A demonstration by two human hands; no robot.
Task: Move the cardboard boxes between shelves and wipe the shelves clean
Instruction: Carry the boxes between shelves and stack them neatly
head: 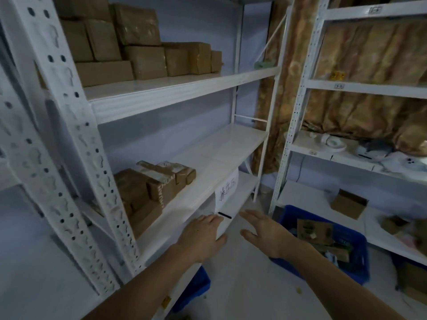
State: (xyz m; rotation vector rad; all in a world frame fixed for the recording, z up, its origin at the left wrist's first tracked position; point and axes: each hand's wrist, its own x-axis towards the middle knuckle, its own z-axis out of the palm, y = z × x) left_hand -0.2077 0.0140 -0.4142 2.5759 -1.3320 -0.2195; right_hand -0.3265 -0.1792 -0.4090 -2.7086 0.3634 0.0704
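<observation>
White steel shelving rack [161, 98] fills the left of the view; a second rack [360, 86] stands to the right. Upper shelf carries a big stack of taped cardboard boxes [138, 47], pushed to its left end, with a pale green cloth-like item [263, 64] at the far right end (too blurred to confirm it is a wiper). Middle shelf [219, 153] holds a smaller cluster of boxes [150, 192] at its left end; the right part is bare white board. Both hands reach out low in front of the middle shelf's front edge: left hand [203, 236] flat, fingers straight, holding nothing, at or just over the edge (contact not resolvable); right hand [265, 229] spread and empty, apart from the shelf. Judgement: next step is lifting the middle-shelf cluster; best taken one box at a time, palms on opposite sides, top small ones [184, 175] first since they sit loose. Blue crate [323, 245] on the floor lies near the feet. Writing: one box side reads "CHUANGUAN"-like capitals, partly legible; the paper sign [227, 192] on the shelf edge bears handwritten characters, unreadable; small shelf tags [375, 9] illegible.
</observation>
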